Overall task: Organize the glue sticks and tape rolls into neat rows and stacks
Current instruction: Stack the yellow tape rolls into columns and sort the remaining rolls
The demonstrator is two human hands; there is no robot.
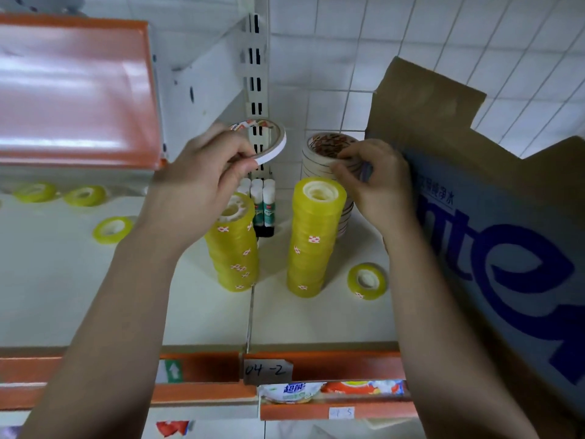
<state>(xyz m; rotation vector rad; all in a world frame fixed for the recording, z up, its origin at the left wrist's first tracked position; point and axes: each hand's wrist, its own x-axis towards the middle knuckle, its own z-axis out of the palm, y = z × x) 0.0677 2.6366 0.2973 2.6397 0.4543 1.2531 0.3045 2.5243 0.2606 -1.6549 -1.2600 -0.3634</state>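
Observation:
My left hand (pixel 205 172) pinches a thin white tape roll (pixel 274 144) and holds it in the air above the glue sticks (pixel 262 205), which stand upright in a tight cluster at the back of the shelf. My right hand (pixel 370 182) grips the upper rolls of a tall stack of white tape rolls (pixel 319 153). Two tall stacks of yellow tape stand in front, the left stack (pixel 232 248) and the right stack (pixel 313 242). A loose yellow roll (pixel 367 281) lies flat to the right of them.
A brown cardboard box (pixel 474 191) with blue print leans at the right, close to my right hand. Three loose yellow rolls (pixel 112 229) lie on the white shelf (pixel 79 280) to the left. An orange-edged upper shelf (pixel 76 90) overhangs the left side.

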